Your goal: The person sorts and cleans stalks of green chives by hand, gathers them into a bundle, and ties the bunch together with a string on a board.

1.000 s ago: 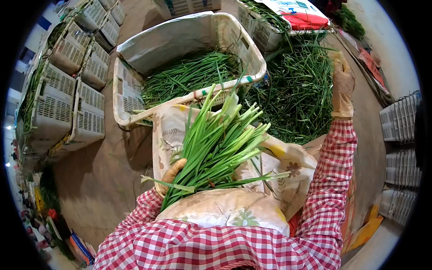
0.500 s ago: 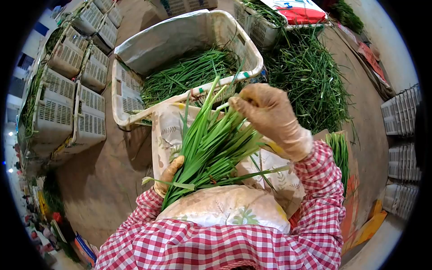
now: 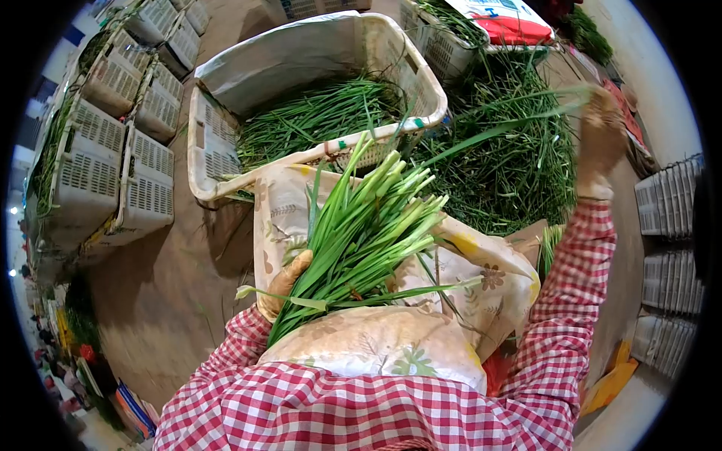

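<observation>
A bunch of green stalks [image 3: 368,240] lies across my lap on a patterned apron [image 3: 376,342], its pale ends pointing up and right. Gloved, my left hand [image 3: 284,286] is wrapped round the lower left side of the bunch. Out at the right, my right hand [image 3: 600,135], also gloved and blurred, is closed on a long green leaf [image 3: 500,134] that trails left over the heap of loose greens [image 3: 500,165]. In front of my lap stands a white crate [image 3: 199,161] with green stalks [image 3: 323,116] inside.
Stacked crates [image 3: 90,161] line the left side. At the top right, a red and white bag [image 3: 511,28] rests on another crate [image 3: 444,52]. More crates [image 3: 668,199] stand at the right edge. A small green bundle [image 3: 550,244] lies beside my right sleeve.
My right hand has come from the heap to the bunch, then swung back out right, now with a long leaf. My left hand keeps its hold on the bunch.
</observation>
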`<move>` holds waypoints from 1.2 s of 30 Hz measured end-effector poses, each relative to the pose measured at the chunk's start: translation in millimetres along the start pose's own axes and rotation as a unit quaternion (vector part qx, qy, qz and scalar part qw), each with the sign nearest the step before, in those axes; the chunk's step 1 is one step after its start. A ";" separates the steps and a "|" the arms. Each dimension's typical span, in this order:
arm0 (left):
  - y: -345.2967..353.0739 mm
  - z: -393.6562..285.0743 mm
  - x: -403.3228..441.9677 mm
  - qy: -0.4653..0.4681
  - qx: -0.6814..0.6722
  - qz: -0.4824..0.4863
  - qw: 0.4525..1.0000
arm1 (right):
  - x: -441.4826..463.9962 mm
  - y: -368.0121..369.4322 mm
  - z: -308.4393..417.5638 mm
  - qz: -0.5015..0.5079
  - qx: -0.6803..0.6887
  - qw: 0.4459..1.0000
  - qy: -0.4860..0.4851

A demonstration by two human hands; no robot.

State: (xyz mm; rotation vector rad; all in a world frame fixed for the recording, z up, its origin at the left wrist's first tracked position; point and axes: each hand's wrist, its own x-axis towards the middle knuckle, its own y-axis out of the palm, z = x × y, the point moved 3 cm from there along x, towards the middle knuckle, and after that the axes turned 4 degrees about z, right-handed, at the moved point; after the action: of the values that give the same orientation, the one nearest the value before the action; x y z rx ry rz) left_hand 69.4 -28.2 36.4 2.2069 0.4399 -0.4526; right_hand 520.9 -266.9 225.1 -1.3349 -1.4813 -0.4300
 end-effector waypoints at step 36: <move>89.8 -25.6 26.1 0.321 0.748 0.116 0.570 | -144.3 -117.5 263.5 0.289 0.846 -0.049 0.446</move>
State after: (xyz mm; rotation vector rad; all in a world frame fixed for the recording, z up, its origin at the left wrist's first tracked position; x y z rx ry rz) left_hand 137.4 -58.0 98.8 4.0667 -0.0201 0.4418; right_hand 275.3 -163.9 43.1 0.8049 0.5908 0.9415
